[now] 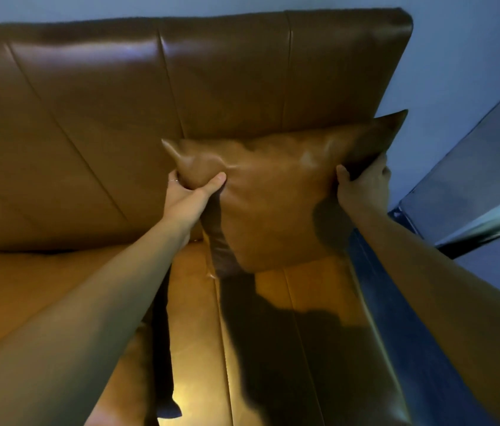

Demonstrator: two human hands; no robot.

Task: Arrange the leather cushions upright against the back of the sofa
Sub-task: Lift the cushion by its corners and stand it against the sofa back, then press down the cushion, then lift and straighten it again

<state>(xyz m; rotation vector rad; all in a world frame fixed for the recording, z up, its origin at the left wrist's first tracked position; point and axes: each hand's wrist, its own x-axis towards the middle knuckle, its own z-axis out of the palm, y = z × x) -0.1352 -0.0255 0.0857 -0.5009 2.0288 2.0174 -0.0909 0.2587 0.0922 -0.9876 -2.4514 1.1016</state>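
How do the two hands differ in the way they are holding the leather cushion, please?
The left hand pinches the cushion just below its upper left corner, thumb across the front face, while the right hand grips the right edge below the upper right corner, fingers tucked behind. The left hand wears a ring; none shows on the right hand. The right hand sits slightly higher in the picture than the left hand. Both are closed on the same cushion, holding it against the sofa back.
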